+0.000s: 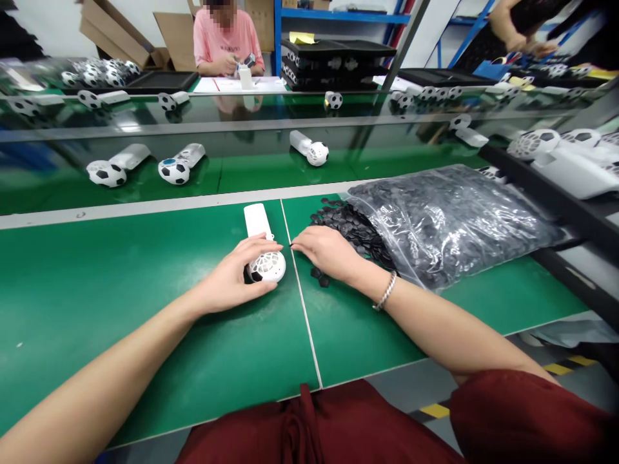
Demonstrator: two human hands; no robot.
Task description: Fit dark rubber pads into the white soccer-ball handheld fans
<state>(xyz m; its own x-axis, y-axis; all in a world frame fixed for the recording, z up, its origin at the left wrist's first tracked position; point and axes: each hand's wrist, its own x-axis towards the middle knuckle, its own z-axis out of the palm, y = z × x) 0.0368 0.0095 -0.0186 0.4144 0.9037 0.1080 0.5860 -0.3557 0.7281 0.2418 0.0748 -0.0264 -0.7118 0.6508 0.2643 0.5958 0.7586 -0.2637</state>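
On the green table lies a white handheld fan [271, 265] with a round, soccer-ball-like grille head and a plain white handle. My left hand [236, 274] curls around its head, thumb on the near side and fingers on the far side. One black patch shows on the head, by my palm. Just right of the fan, my right hand [329, 251] pinches a small black piece [291, 245], mostly hidden by the fingertips. Behind and beside that hand spreads a heap of small black patches [355, 225], spilling from a clear plastic bag [454, 219].
Beyond a pale rail, several soccer-ball fans, such as one white fan [309, 149], lie on a green conveyor [251, 171]. A dark rack bar [556, 187] with more fans stands at right. Across the line sits a person in pink [227, 38]; another person's hands [527, 45] show at upper right.
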